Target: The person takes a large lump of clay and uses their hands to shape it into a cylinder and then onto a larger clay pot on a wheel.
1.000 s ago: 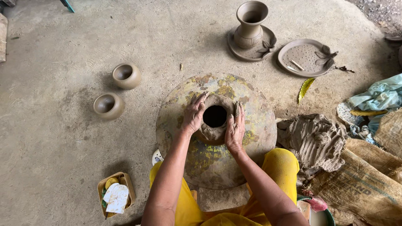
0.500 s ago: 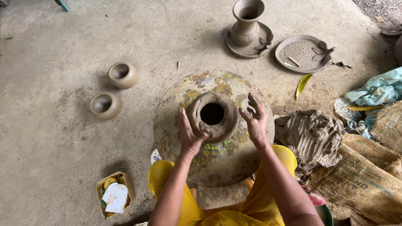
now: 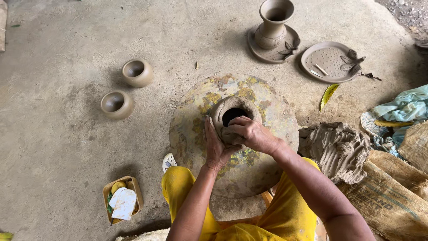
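A raw clay pot [image 3: 227, 111] with a dark open mouth sits in the middle of a round, paint-stained potter's wheel [image 3: 267, 107]. My left hand [image 3: 215, 145] presses flat against the pot's near left wall, fingers pointing up. My right hand [image 3: 252, 133] lies over the near rim, fingers curled onto the clay and reaching toward the mouth. Both wrists meet just in front of the pot. The near side of the pot is hidden by my hands.
Two small round clay pots [image 3: 137, 72] [image 3: 117, 104] stand on the concrete floor at left. A tall clay vase [image 3: 273, 22] on a dish and a perforated clay plate [image 3: 331, 61] sit at the back. A lump of wet clay [image 3: 339, 149] and sacks lie at right; a small box [image 3: 122, 198] at lower left.
Half a second ago both hands were off the pot, held open at its sides. Now they have closed in on its near side, the right hand coming over the rim.
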